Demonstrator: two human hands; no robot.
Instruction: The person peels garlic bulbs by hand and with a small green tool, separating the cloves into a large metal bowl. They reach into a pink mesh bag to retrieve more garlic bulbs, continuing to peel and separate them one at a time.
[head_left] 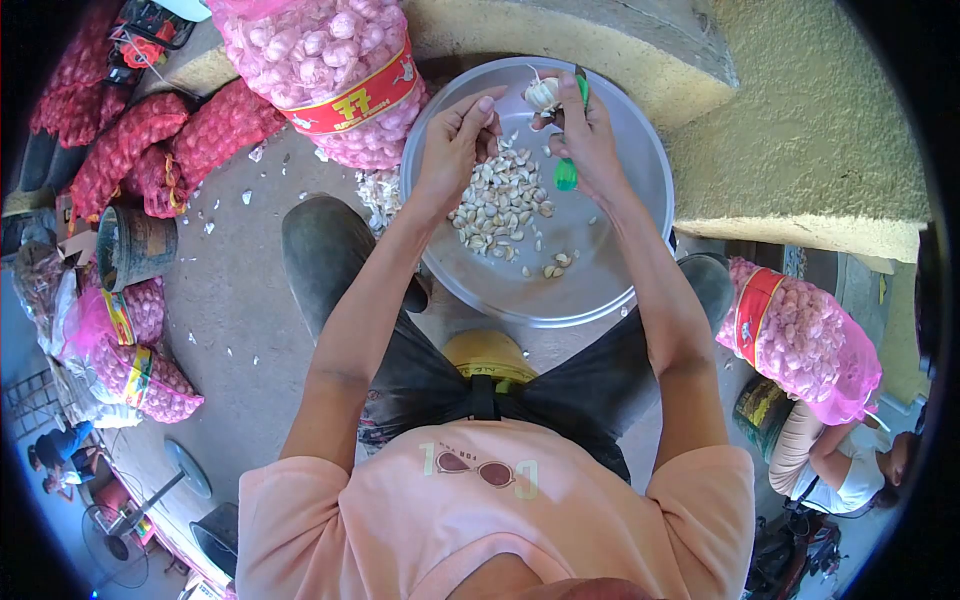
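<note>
A garlic bulb is held in the fingers of my right hand, over the far side of a wide metal basin. The same hand grips a green-handled knife; its handle sticks out below the palm and its dark upper end shows above the fingers. My left hand is over the basin's left side, thumb and fingers drawn together; whether a clove is between them is hidden. Below both hands, loose garlic cloves lie heaped in the basin, with several scattered toward its near side.
A large mesh sack of garlic stands against the basin's left rim, garlic skins beside it. Red sacks and a bucket are farther left. At right are a concrete ledge, another garlic sack and a seated person.
</note>
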